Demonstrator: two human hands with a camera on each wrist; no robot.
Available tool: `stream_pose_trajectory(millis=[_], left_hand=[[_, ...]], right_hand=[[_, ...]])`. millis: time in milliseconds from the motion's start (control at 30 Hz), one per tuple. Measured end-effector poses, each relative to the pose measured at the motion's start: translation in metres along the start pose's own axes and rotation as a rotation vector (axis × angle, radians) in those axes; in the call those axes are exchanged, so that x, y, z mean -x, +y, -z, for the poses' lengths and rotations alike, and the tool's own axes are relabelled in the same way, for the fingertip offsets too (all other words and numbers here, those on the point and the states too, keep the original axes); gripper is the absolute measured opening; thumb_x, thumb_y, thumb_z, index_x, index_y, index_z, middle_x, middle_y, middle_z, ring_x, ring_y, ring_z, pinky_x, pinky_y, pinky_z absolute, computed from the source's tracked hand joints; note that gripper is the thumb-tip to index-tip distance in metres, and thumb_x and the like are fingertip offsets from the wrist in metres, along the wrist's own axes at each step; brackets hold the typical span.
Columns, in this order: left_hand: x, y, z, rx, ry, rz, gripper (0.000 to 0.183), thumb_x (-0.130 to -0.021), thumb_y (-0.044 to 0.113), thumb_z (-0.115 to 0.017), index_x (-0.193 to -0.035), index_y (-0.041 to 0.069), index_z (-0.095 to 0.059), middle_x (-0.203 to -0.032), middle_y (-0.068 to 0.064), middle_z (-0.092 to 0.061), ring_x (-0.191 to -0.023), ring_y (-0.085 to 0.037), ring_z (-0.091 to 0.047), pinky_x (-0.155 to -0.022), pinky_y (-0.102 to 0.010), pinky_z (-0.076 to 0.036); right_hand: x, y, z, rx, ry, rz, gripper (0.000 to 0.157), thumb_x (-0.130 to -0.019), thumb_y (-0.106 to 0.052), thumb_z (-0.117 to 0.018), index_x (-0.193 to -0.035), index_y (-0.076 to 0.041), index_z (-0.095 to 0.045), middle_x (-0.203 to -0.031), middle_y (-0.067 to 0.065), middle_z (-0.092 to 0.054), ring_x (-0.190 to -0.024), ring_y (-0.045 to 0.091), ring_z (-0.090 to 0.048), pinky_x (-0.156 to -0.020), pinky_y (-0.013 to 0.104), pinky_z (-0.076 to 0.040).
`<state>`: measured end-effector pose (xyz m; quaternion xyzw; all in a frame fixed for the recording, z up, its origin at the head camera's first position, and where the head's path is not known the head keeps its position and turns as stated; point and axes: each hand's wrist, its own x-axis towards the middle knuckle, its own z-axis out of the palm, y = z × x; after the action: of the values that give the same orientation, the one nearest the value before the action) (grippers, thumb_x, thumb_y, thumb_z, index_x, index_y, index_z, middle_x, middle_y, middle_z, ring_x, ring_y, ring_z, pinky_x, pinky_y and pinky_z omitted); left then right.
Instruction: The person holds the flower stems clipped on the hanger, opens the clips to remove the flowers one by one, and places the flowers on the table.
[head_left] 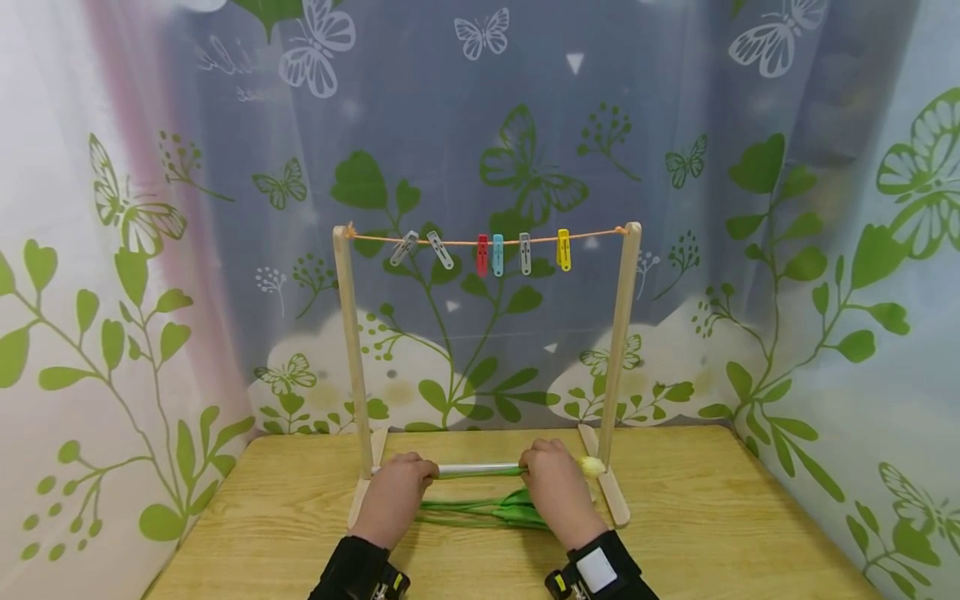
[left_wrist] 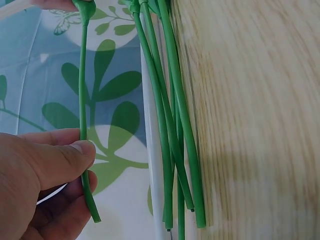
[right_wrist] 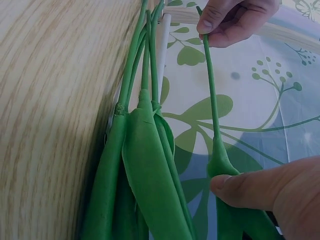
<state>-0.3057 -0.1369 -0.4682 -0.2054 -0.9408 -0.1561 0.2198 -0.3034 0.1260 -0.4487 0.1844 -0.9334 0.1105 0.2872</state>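
Note:
My left hand [head_left: 401, 492] pinches the thin green stem of an artificial tulip [left_wrist: 83, 75] near its lower end. Farther along the same flower, my right hand [head_left: 558, 492] grips the leafy part, its thumb [right_wrist: 240, 190] pressed on the green leaf. A pale yellow bloom [head_left: 592, 466] shows just beyond the right hand. The tulip lies level between both hands, above the table. Nearer to me, a bunch of green artificial flower stems [head_left: 472, 508] with broad leaves [right_wrist: 150, 160] rests on the wood; its blooms are hidden behind my right hand and wrist.
Behind the hands stands a wooden frame [head_left: 351, 350] with a white crossbar [head_left: 468, 468] low down. An orange cord [head_left: 465, 242] spans its posts and carries several clothespins, among them a red one [head_left: 482, 254] and a yellow one [head_left: 564, 250]. A patterned curtain [head_left: 480, 358] backs the wooden table [head_left: 712, 508].

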Motion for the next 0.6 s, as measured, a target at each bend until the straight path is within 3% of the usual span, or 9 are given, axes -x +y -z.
stream_pose_trajectory(millis=[467,600], left_hand=[[0.0011,0.0002,-0.0005,0.032,-0.065,0.024,0.013,-0.092,0.009,-0.077,-0.101,0.017,-0.081,-0.086,0.004,-0.066,-0.077,-0.018,-0.067,-0.065,-0.029,-0.059],[0.0023,0.0000,-0.0022,0.041,-0.080,0.023,0.013,-0.091,0.008,-0.078,-0.100,0.017,-0.081,-0.085,0.003,-0.066,-0.076,-0.017,-0.066,-0.064,-0.029,-0.059]], right_hand=[[0.0014,-0.0010,-0.0023,-0.002,-0.031,-0.013,0.016,-0.074,-0.005,-0.092,-0.078,-0.013,-0.079,-0.078,-0.002,-0.066,-0.074,0.020,-0.062,-0.066,0.031,-0.059],[0.0027,-0.0020,-0.0022,-0.005,-0.045,-0.011,0.015,-0.075,-0.004,-0.092,-0.078,-0.012,-0.079,-0.077,-0.002,-0.067,-0.074,0.020,-0.064,-0.078,0.036,-0.062]])
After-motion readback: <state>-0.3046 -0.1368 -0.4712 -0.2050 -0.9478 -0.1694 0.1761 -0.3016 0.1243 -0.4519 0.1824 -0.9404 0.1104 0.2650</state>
